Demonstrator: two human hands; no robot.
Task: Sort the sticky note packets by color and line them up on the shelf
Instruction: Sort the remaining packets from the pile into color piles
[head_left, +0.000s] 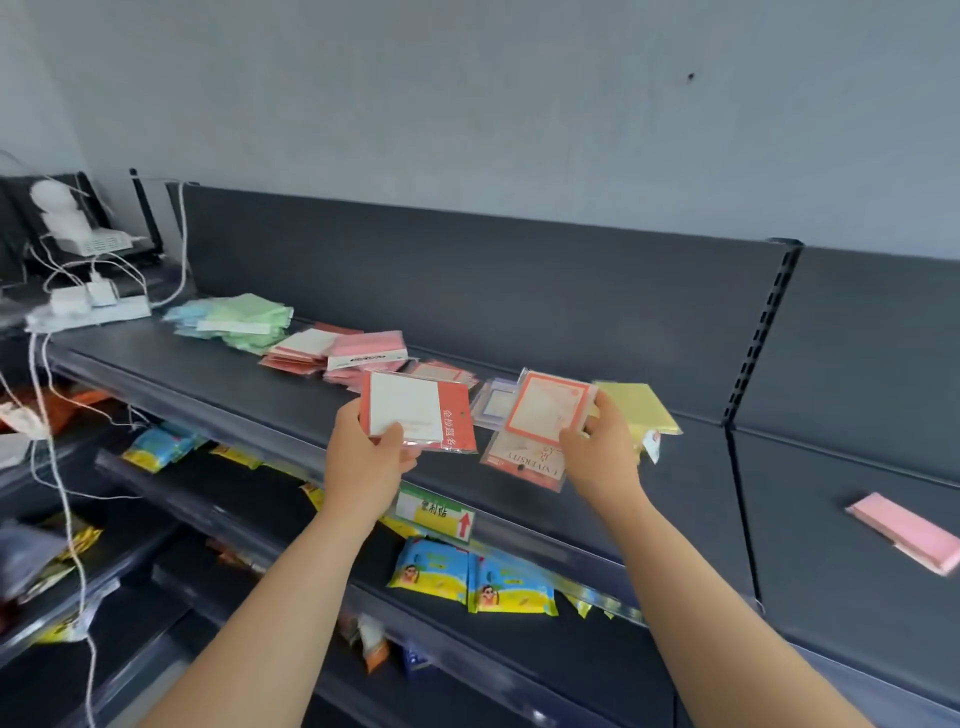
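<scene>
— What do the fingers (392, 436) of the left hand (371, 457) hold?
— They pinch a red packet (418, 413) by its near edge, thumb on top, above the front of the shelf (208, 374).
— And the right hand (597, 452)?
— It grips an orange packet (548, 410) at its right edge. That packet overlaps a pale packet (524, 460) lying flat on the shelf.
— What lies around them?
— Yellow packets (641, 410) sit just right of the right hand, and a purple packet (496, 402) lies between the two held ones. Further left is a pink pile (363, 351), then a green pile (249, 319) with blue packets (184, 314) at its far left end.
— Anything apart from the row?
— A lone pink packet (906, 532) lies on the next shelf section, well to the right. A label (436, 512) hangs on the shelf's front edge, and a power strip (88, 312) sits at the far left.
</scene>
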